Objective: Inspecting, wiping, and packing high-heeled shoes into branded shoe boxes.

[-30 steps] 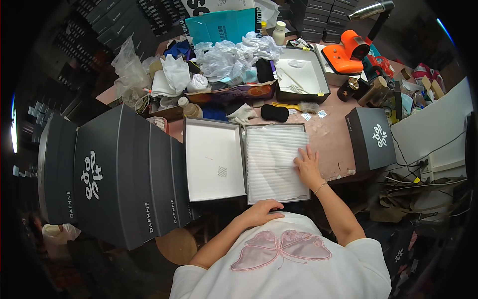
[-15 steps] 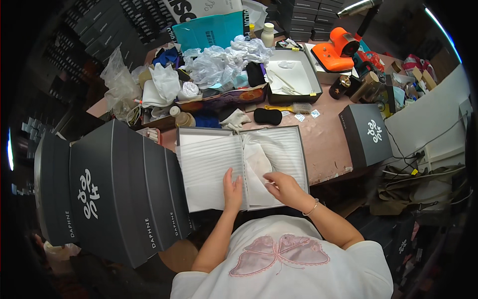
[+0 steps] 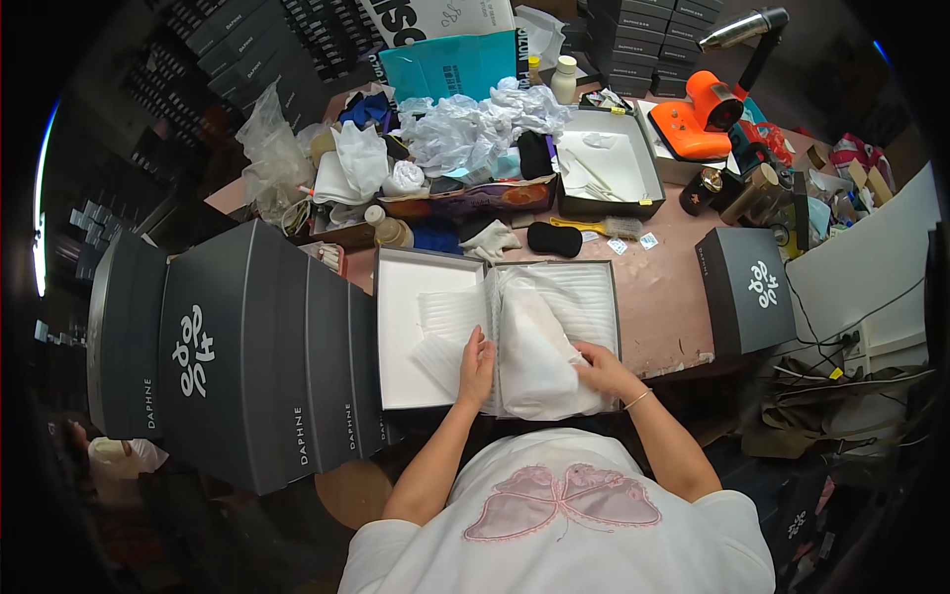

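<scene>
An open shoebox, dark outside and white inside, lies on the table in front of me. Its right half holds a bundle in thin white wrapping paper, whose contents are hidden, over ribbed white foam sheet. My right hand pinches the bundle's right side between thumb and fingers. Along the left side of the bundle stands my left hand, fingers stretched out, beside a loose fold of foam sheet that reaches into the left half.
Dark shoeboxes stand in a row at left; another box is at right. Behind lie a black sponge-like pad, a yellow-handled brush, a white glove, crumpled paper, a tray-like box and an orange device.
The foam sheet has come off most of the box's left half and gathered rightward. The wrapping now covers a fuller bundle in the right half. My right hand has shifted onto its side.
</scene>
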### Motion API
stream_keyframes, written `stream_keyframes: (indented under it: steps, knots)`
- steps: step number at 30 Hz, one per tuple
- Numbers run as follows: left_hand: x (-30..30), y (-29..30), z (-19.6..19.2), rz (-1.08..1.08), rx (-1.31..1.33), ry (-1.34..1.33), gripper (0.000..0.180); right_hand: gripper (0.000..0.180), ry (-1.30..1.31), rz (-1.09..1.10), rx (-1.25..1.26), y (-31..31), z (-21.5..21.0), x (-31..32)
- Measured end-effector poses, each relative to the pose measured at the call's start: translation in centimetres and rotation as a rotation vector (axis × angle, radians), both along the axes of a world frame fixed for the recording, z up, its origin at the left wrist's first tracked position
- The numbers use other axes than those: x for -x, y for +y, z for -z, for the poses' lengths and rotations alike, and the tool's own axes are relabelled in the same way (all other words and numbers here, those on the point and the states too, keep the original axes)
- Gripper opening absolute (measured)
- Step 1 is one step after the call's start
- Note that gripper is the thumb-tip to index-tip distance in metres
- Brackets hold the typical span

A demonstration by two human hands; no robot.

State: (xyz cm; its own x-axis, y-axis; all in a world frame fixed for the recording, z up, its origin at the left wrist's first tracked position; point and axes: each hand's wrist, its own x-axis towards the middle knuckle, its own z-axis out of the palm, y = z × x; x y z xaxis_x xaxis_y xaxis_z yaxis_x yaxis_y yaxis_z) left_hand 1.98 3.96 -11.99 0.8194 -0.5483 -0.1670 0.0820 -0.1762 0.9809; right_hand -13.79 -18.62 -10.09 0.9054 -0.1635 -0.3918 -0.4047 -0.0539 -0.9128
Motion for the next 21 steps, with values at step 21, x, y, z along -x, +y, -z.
stream_keyframes:
  steps: [21]
  knots:
    - [4.3, -1.0, -8.1, -0.4, 0.594, 0.672, 0.048, 0.084, -0.173, 0.255, -0.2, 4.8, -7.2, -3.2]
